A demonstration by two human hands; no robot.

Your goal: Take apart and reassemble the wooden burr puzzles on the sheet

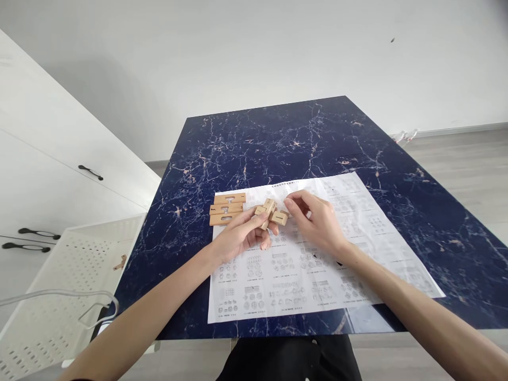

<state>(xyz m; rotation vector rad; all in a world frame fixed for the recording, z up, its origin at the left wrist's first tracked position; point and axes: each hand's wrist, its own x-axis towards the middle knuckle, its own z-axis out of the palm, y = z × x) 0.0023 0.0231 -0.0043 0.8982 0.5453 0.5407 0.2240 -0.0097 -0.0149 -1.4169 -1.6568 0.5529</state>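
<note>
Over a printed sheet [273, 275], my left hand [242, 233] grips a partly interlocked wooden burr puzzle [268, 209]. Its light wooden bars cross each other, and dark marks are written on their ends. One bar end points right, toward my right hand [317, 219]. The thumb and index fingertips of that hand are closed together just beside the bar end, with nothing visible in them. Three loose notched wooden bars [227, 208] lie side by side at the sheet's upper left corner, left of my left hand.
The sheet, with rows of small diagrams, lies on a dark blue marble-patterned table [254, 143]. To the left are a white perforated surface [43, 317] with a small wooden piece [120, 262], a white cable [71, 292] and white cabinets [51, 159]. A white wall [254, 53] stands behind.
</note>
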